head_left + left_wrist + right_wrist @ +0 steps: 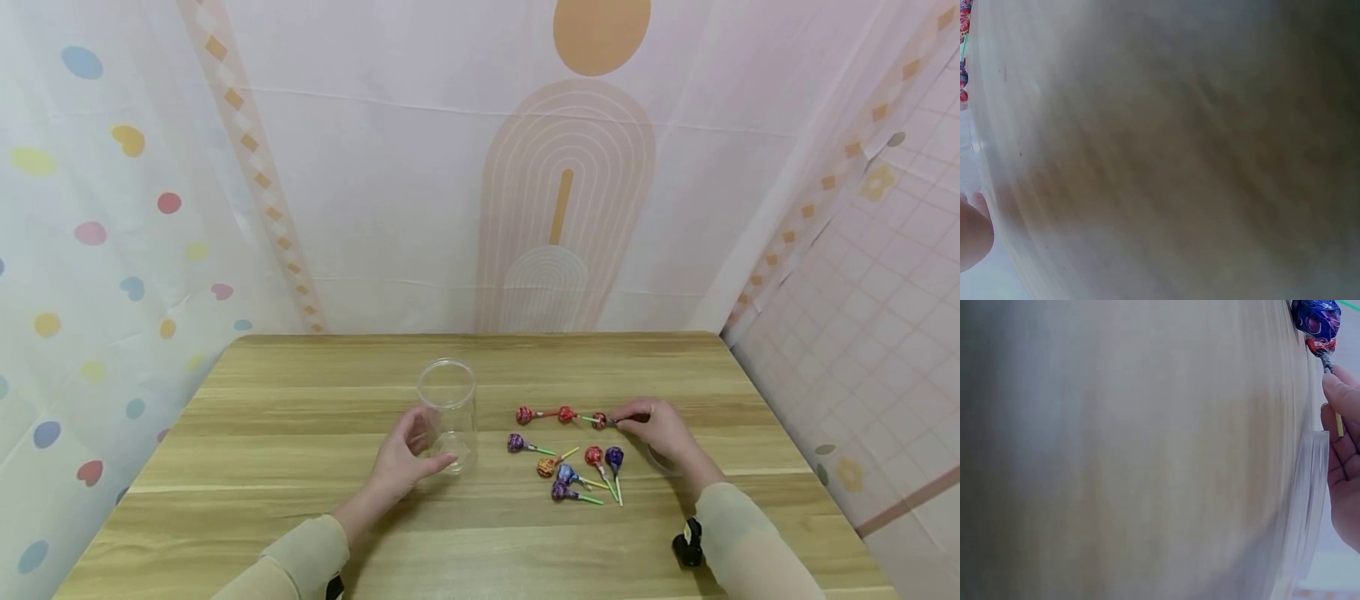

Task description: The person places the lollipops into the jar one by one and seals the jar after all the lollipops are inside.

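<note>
A clear plastic jar (447, 400) stands upright and open-topped on the wooden table (300, 400). My left hand (427, 440) curls round its lower part, thumb at the front. Right of the jar lie several wrapped lollipops (570, 467) in red, purple, blue and orange. My right hand (624, 420) pinches the stick of a red lollipop (600, 419) in the back row. The right wrist view shows a purple lollipop (1316, 319) and my fingers (1342, 450) beside its stick. Most of the left wrist view is blur, with one fingertip (974, 231) at the edge.
A clear round piece (660, 462), perhaps a lid, lies partly under my right wrist. A black wrist camera (687, 543) sits on the right sleeve. Patterned curtains hang close behind the table and to its left; a tiled wall stands at the right.
</note>
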